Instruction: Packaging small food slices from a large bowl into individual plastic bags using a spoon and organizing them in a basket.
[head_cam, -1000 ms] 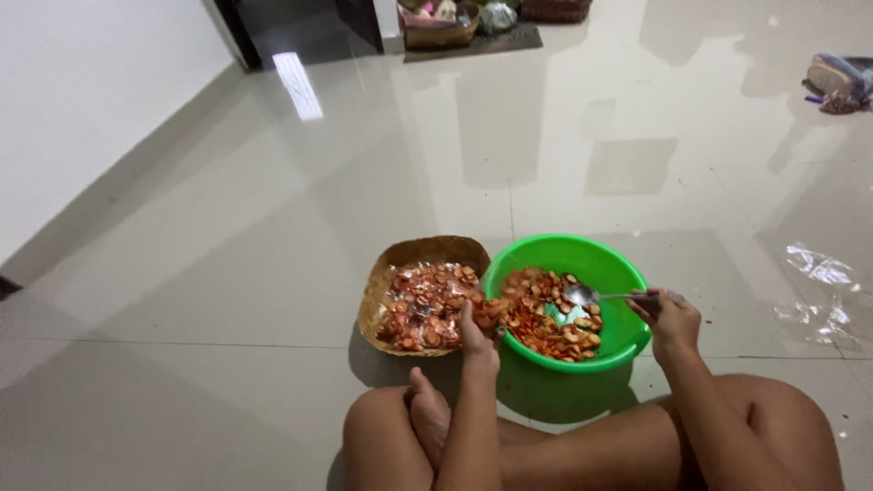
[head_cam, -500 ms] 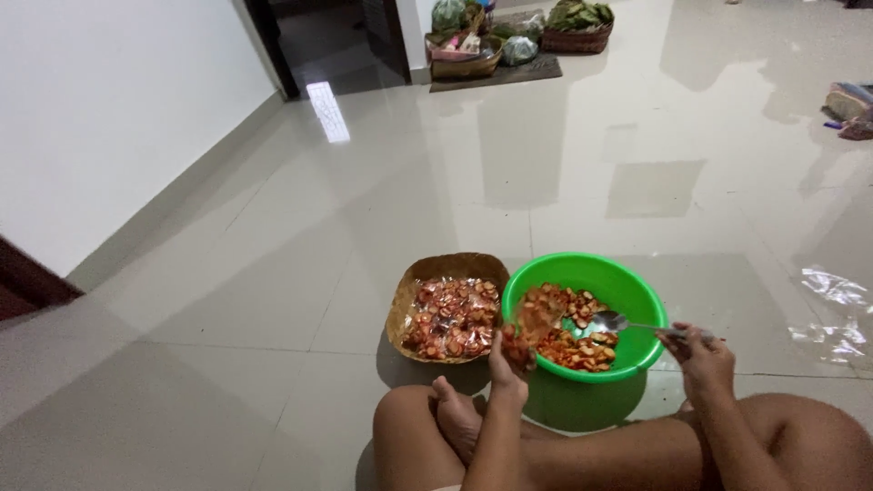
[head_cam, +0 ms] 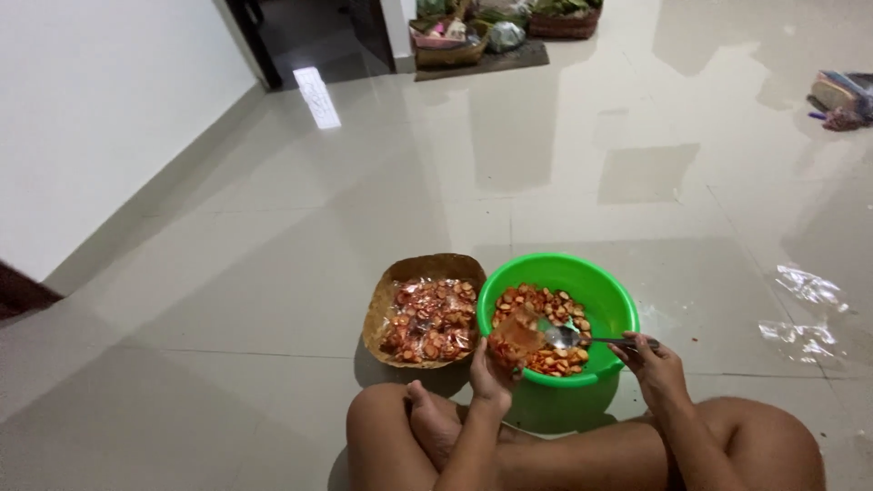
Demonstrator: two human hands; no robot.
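Left hand [head_cam: 492, 375] pinching a small clear packet [head_cam: 515, 335] of reddish chips: light, soft, slippery, best pinched at its rim. Right hand [head_cam: 657, 366] closed round spoon [head_cam: 582, 339] over green basin [head_cam: 607, 295].

Baskets [head_cam: 509, 23] far beyond green bowl [head_cam: 596, 277]: cut by top edge, contents too small to tell. Bundle [head_cam: 841, 95] far right of bowl: blurred, cut by edge. Legs below bowl: cut by bottom edge. Left hand [head_cam: 491, 377] beside bowl: possibly holding small bag [head_cam: 516, 335], blurred.

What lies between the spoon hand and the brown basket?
In the head view, the left hand holding a small filled bag, over the green bowl, lies between right hand and basket.
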